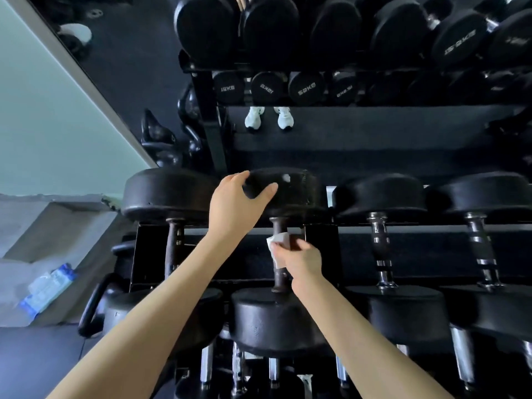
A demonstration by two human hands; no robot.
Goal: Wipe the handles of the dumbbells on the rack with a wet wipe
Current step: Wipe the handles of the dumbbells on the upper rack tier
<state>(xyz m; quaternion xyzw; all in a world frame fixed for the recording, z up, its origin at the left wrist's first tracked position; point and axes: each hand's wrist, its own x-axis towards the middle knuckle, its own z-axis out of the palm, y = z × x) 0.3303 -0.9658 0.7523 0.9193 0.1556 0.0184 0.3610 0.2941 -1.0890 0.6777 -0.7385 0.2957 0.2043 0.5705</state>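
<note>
A black dumbbell lies on the top shelf of the rack point(322, 228), its dark handle point(278, 226) running away from me. My right hand point(302, 262) grips that handle with a white wet wipe point(278, 240) wrapped round the bar. My left hand point(239, 203) holds the rim of the dumbbell's far head point(296, 188), thumb over its top. The near head point(273, 321) sits below my right wrist. Part of the handle is hidden under my hand and the wipe.
Other dumbbells flank it: one with a rusty handle point(172, 240) on the left, two with chrome handles point(380, 246) on the right. A wall mirror behind reflects the rack. A blue pack of wipes point(47, 289) lies on a grey ledge at left. Kettlebells point(95, 306) stand beside the rack.
</note>
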